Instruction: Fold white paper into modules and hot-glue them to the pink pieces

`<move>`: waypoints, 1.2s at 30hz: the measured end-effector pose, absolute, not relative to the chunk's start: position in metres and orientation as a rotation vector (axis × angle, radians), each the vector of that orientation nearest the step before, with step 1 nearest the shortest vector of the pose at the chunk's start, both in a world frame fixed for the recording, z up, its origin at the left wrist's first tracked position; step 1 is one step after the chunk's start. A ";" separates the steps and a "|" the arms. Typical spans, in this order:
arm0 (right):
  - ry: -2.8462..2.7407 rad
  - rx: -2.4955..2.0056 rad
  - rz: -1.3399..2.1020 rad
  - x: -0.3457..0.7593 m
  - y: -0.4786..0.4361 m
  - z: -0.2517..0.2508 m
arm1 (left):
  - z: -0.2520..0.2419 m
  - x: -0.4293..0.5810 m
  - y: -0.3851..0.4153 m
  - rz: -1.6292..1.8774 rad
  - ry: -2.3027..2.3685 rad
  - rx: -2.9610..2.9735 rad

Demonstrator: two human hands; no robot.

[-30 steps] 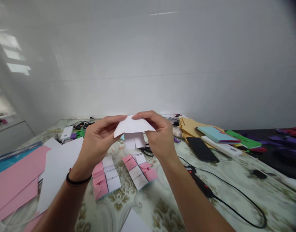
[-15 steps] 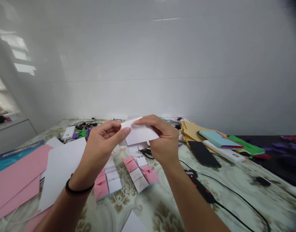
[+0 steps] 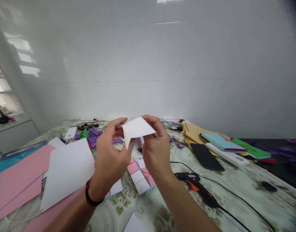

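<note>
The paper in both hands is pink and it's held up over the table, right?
Not quite. The paper is white, not pink. The head view shows it pinched between the left hand and the right hand, held up over the table. The pink you see is in the pink sheets lying flat on the table.

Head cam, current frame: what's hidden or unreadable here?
- Head view, white paper: lower part covered by the left hand and right hand pinching it; folds unclear.
- Head view, pink-and-white folded pieces: partly behind both hands; count unclear.
- Head view, cord of the glue gun: cut off by the bottom edge.
- Head view, purple items at the right edge: blurred, dark.
- Head view, white sheet: cut by the bottom edge.
</note>
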State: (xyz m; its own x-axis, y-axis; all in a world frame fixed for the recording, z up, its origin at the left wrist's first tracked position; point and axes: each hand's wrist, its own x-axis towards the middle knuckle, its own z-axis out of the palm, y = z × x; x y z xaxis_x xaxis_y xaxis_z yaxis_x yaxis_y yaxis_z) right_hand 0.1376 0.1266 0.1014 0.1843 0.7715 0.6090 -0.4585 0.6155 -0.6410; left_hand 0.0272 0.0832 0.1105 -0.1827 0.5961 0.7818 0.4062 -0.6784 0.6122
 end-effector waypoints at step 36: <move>-1.052 -0.322 0.780 0.100 0.093 0.085 | 0.115 0.038 0.071 2.335 1.254 1.792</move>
State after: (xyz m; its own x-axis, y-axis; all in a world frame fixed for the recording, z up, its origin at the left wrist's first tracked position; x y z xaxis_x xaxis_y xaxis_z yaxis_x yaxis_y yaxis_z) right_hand 0.0995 0.0932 0.0850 0.2648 0.7094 0.6532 -0.4189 0.6948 -0.5847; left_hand 0.0383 0.0711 0.1147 -0.3712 0.3965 0.8396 0.4809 -0.6914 0.5391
